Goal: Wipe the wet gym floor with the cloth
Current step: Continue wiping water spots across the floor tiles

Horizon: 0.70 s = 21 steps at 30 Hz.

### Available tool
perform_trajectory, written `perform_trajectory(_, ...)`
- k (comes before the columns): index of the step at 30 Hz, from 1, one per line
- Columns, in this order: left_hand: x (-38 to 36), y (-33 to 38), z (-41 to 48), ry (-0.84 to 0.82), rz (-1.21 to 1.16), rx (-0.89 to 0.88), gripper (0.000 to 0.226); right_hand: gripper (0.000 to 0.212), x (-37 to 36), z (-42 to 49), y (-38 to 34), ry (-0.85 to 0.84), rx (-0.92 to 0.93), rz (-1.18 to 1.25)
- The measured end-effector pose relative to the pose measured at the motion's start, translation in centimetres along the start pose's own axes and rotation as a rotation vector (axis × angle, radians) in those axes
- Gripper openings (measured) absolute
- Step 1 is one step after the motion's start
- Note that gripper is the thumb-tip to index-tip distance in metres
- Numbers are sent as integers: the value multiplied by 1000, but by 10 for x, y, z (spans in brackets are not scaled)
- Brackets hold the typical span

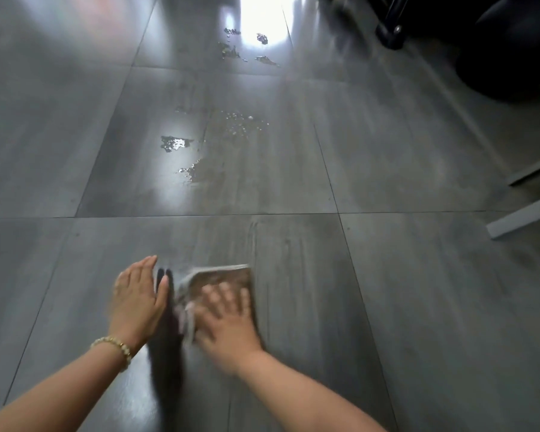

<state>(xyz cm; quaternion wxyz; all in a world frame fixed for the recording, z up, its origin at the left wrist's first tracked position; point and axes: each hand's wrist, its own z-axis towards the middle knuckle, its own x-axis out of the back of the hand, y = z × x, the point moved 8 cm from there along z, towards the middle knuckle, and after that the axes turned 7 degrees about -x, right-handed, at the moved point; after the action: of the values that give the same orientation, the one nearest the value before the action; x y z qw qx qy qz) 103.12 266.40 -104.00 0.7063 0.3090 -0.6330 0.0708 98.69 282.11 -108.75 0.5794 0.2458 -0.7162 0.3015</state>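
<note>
A brown and grey cloth (219,277) lies flat on the grey tiled floor (387,275) near the bottom centre. My right hand (228,319) presses down on it with spread fingers and is motion-blurred. My left hand (138,297), with a bead bracelet at the wrist, hovers flat just left of the cloth, fingers straight, holding nothing. Puddles and droplets of water (175,143) lie on the tile ahead, with more water (234,51) farther off under a bright reflection. A faint wiped streak runs up from the cloth.
Black gym equipment with a rubber foot (390,35) stands at the top right. Two pale grey bars (521,218) lie along the floor at the right edge. Dark tile joints cross the floor.
</note>
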Motion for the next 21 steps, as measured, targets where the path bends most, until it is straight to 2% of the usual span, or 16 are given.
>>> perform_trajectory(2,-3,4,0,-38,19,-45,61,47,-10,-19,-28,-94,193,-54)
perform_trajectory(4,5,0,1,2,10,-65,67,48,-7,-20,15,0,181,-111)
perform_trajectory(6,14,-11,-4,11,15,-53,68,49,2,-20,96,123,-98,-59)
perform_trajectory(8,23,-28,-15,15,42,-40,67,55,14,-29,166,135,-474,34)
perform_trajectory(10,30,-48,-27,11,59,11,65,58,15,-32,180,66,-761,139)
perform_trajectory(11,32,-57,-32,14,59,42,64,58,15,-29,161,74,-763,153)
perform_trajectory(12,35,-63,-35,17,54,69,65,57,15,-22,129,124,-653,110)
perform_trajectory(14,37,-73,-41,11,32,118,62,53,0,-12,35,91,-288,62)
perform_trajectory(16,38,-76,-49,12,5,130,61,50,-17,-28,-64,-66,129,-6)
perform_trajectory(18,40,-79,-60,9,-5,118,61,50,-22,-36,-103,-188,386,-29)
perform_trajectory(19,40,-81,-65,3,4,111,62,51,-20,-26,-97,-177,452,-54)
perform_trajectory(20,42,-84,-69,-2,15,103,64,54,-13,-9,-77,-96,414,-53)
perform_trajectory(21,43,-89,-73,-8,20,101,67,59,-4,11,-42,-59,265,-9)
